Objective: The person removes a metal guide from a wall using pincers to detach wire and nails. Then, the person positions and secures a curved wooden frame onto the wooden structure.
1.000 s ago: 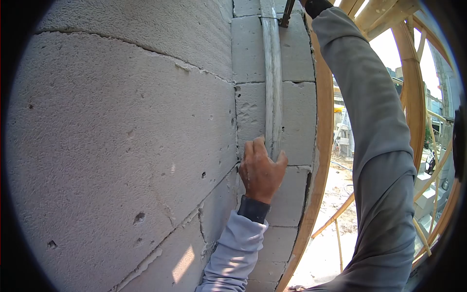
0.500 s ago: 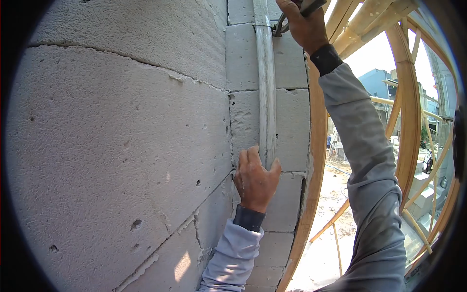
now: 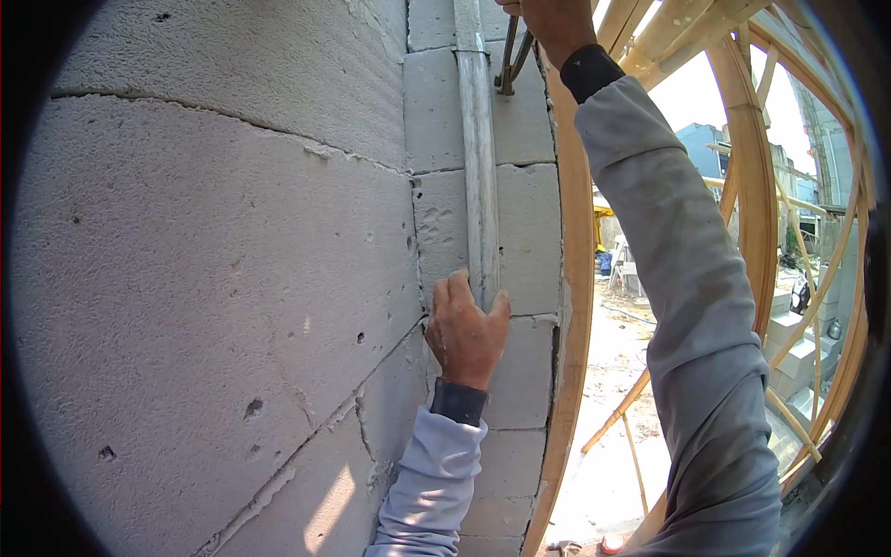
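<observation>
My left hand (image 3: 464,336) is closed round the lower part of a long, whitish, smeared pipe (image 3: 479,186), fingers on its left side and thumb on its right. The pipe stands upright against a narrow strip of grey block wall (image 3: 527,218), and a thin wire (image 3: 471,51) crosses it near the top. At the upper edge of the view my right hand (image 3: 557,28) is closed on a dark metal tool (image 3: 507,76). The tool's narrow lower part shows beside the pipe; its upper part and my right fingertips are mostly out of view.
A large block wall (image 3: 204,260) fills the left side. To the right runs a wooden frame (image 3: 575,278), with bamboo poles (image 3: 682,46) and a curved timber post (image 3: 750,158) beyond. Outside are pale blocks (image 3: 794,357) and sandy ground (image 3: 617,353).
My right hand has moved up and partly out of view, and more of the tool's lower end shows. My left hand keeps its place on the pipe. The view has shifted slightly right.
</observation>
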The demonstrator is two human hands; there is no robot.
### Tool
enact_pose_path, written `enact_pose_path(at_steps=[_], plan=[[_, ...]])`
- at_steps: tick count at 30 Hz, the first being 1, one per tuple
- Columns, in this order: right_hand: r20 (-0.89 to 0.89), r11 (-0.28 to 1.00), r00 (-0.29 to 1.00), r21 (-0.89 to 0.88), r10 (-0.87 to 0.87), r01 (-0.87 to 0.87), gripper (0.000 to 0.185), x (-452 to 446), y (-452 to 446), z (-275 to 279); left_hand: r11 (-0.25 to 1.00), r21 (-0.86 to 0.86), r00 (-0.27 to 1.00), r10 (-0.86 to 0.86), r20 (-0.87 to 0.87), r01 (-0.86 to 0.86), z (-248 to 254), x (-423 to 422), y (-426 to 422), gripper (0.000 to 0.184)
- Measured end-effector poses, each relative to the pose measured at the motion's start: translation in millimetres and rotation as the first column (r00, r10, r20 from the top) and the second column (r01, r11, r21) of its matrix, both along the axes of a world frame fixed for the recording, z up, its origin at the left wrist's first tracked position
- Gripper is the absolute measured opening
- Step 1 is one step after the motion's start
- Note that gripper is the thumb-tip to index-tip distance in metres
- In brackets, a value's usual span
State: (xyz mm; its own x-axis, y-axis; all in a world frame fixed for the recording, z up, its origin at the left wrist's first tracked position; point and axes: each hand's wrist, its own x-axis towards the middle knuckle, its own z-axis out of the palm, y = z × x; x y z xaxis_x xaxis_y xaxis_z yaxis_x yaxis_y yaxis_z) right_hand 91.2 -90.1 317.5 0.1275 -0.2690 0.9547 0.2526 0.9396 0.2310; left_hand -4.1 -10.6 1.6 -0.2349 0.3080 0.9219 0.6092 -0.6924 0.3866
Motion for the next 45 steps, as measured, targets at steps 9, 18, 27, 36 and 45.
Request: enact_pose_path(at_steps=[9, 18, 27, 36, 45], plan=[[0.129, 0.977, 0.984, 0.16, 0.119, -0.139, 0.046, 2, 2, 20, 0.998, 0.052, 0.999, -0.037, 0.028, 0.035, -3, 2, 4, 0.05], [0.238, 0.952, 0.947, 0.167, 0.214, -0.257, 0.053, 2, 12, 16, 0.995, 0.07, 0.996, -0.069, 0.058, 0.065, -4, 2, 6, 0.05], [0.271, 0.91, 0.923, 0.238, 0.275, -0.341, 0.054, 8, 10, 15, 0.997, 0.047, 0.995, -0.071, 0.067, 0.068, -4, 4, 5, 0.049], [0.168, 0.875, 0.918, 0.284, 0.358, -0.393, 0.052, 2, 18, 16, 0.992, 0.115, 0.996, -0.056, 0.063, 0.048, -9, 5, 11, 0.049], [-0.034, 0.922, 0.999, 0.386, 0.038, -0.022, 0.041, -22, 10, 2, 0.99, 0.124, 0.994, -0.083, 0.068, 0.074, -9, 4, 9, 0.049]])
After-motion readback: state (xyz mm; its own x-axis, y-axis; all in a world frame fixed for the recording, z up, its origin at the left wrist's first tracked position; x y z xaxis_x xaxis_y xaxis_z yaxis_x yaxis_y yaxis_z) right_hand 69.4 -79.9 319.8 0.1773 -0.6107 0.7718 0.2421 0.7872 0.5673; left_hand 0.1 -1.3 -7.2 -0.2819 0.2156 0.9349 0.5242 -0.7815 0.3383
